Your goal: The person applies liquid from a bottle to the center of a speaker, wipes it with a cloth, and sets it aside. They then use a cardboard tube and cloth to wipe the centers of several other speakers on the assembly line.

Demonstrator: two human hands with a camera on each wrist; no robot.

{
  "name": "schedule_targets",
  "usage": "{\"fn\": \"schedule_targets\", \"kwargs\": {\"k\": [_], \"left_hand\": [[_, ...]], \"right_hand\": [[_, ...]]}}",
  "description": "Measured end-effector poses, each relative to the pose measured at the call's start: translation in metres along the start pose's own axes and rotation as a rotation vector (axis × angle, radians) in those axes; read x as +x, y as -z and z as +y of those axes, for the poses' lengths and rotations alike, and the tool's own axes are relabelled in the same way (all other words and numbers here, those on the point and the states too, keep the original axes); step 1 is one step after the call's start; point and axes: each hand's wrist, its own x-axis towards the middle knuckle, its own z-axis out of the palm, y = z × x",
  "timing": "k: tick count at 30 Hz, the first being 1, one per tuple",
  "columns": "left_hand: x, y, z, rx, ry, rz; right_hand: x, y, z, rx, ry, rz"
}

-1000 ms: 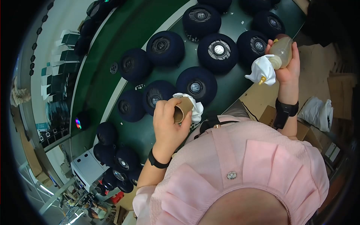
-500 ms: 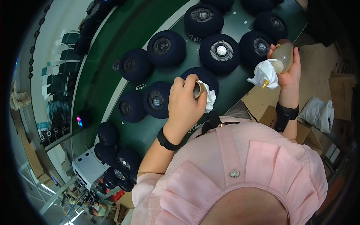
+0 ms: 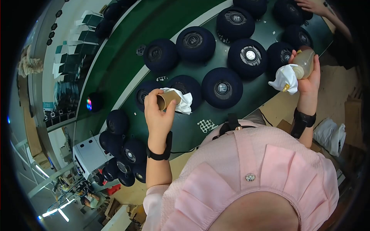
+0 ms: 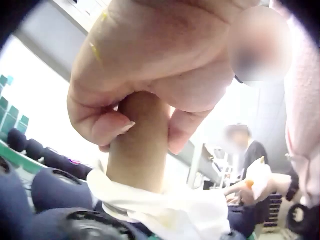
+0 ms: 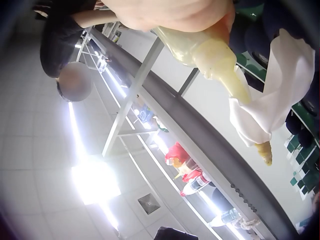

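My left hand [image 3: 158, 121] grips a brown cardboard tube [image 3: 172, 97] between curled fingers and thumb, with a white cloth [image 3: 185, 102] bunched over its far end. It hovers by two dark-blue round speakers, overlapping one of them in the head view. Off to the right, my right hand [image 3: 309, 85] holds a translucent squeeze bottle [image 3: 304, 64] of yellowish liquid, tipped nozzle-down. Another white cloth [image 3: 283, 75] is wrapped about the bottle's neck, and the yellow nozzle [image 5: 265, 154] pokes out through it. In the left wrist view, the tube [image 4: 139, 145] stands nearly upright above the cloth.
Several round speakers [image 3: 222, 88] with patterned tops cover the green table [image 3: 181, 133]. A white perforated scrap [image 3: 206, 125] lies near its front edge. Another person's hand [image 3: 313, 7] reaches in at the far right. More speakers [image 3: 135, 151] cluster beside a white box [image 3: 89, 154] at left.
My left hand moved right with the tube over a speaker, then back left. My right hand keeps its hold on the bottle. The head view has shifted, and another person's hand has appeared.
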Motion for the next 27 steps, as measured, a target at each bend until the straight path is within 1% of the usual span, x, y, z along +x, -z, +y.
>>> {"fn": "schedule_targets", "kwargs": {"k": [2,3,6,9,12,14,17,21,23,27], "left_hand": [[0.001,-0.005,-0.01,-0.034,0.06,-0.035],[0.001,-0.005,-0.01,-0.034,0.061,-0.033],[0.003,-0.008,-0.004,-0.053,0.048,-0.041],[0.002,-0.009,0.0,-0.001,0.02,-0.034],[0.001,-0.012,0.003,-0.007,-0.014,-0.013],[0.002,-0.012,0.01,0.049,-0.045,-0.034],[0.003,-0.013,0.009,0.048,-0.034,-0.08],[0.002,-0.018,0.001,0.065,-0.072,-0.074],[0.003,-0.02,0.002,0.098,-0.064,-0.071],[0.004,-0.022,0.002,0.092,-0.073,-0.055]], "right_hand": [[-0.001,-0.003,0.004,0.065,-0.068,-0.046],[0.0,-0.004,0.005,0.064,-0.069,-0.048],[0.0,-0.001,0.005,0.046,-0.052,-0.016],[0.001,0.002,0.005,0.024,-0.033,0.022],[0.001,0.007,0.006,0.035,-0.048,0.0],[0.003,0.009,0.006,0.068,-0.079,-0.028],[0.003,0.007,0.006,0.043,-0.079,-0.05],[0.005,0.008,0.008,0.034,-0.053,0.035],[0.006,0.009,0.009,0.059,-0.089,-0.006],[0.006,0.008,0.013,0.072,-0.106,-0.022]]}}
